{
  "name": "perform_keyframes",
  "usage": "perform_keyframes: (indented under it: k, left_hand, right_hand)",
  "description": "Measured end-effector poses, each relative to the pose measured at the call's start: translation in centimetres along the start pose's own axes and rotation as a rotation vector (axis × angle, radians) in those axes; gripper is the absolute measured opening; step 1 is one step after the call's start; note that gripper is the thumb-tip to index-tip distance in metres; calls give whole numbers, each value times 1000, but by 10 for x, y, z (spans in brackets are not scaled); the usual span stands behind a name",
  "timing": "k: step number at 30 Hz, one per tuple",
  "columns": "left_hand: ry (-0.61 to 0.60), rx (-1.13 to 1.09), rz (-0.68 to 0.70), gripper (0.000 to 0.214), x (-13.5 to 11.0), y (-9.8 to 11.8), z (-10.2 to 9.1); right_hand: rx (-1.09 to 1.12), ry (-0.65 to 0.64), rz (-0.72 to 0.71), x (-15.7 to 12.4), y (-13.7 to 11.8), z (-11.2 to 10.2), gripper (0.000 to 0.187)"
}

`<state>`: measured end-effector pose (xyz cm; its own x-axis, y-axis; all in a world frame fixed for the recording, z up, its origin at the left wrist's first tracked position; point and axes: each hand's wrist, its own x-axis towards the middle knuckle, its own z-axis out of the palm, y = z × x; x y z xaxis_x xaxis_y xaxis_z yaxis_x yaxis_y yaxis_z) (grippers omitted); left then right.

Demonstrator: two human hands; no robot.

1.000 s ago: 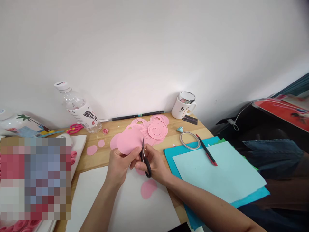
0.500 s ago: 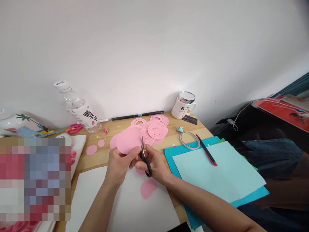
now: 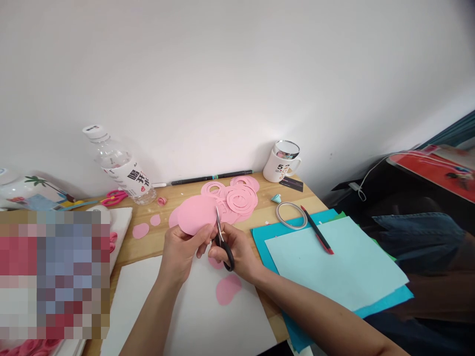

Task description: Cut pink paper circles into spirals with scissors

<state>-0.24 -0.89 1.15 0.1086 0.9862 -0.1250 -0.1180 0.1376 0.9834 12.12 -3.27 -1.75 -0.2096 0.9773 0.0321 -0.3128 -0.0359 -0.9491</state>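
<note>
Between thumb and fingers, my left hand (image 3: 181,249) pinches a round piece of pink paper (image 3: 196,213) by its lower right edge. My right hand (image 3: 237,252) is closed around the handles of black-handled scissors (image 3: 224,247). The blades point up and lie against the right edge of the paper. Behind the hands rests a pile of pink paper spirals (image 3: 241,200) on the wooden table. A pink paper scrap (image 3: 228,289) lies on a white sheet (image 3: 215,326) below the hands, and another is partly hidden by the right hand.
Left stand a plastic bottle (image 3: 126,168) and pink scissors (image 3: 114,198). Along the wall lies a black pen (image 3: 211,177), with a white mug (image 3: 282,163) farther right. A tape roll (image 3: 291,215) and a black-red pen (image 3: 317,230) rest on blue paper sheets (image 3: 334,267).
The scissor blades look more closed and more upright than before. The round pink paper has tilted and shifted very slightly left with my left hand.
</note>
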Motion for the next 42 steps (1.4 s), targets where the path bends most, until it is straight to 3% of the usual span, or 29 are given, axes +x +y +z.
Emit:
perform_keyframes:
  k: [12, 21, 32, 42]
  left_hand:
    - [3, -24, -46, 31, 0, 0, 0]
    - [-14, 66, -7, 33, -1, 0, -1]
    - [-17, 35, -10, 32, 0, -4, -1]
    - [-17, 29, -16, 24, 0, -3, -1]
  right_hand:
    - [12, 15, 101, -3, 7, 3, 43]
    - [-20, 3, -96, 1, 8, -2, 45]
    - [-26, 0, -101, 0, 8, -2, 45]
    - [6, -1, -23, -1, 7, -3, 46]
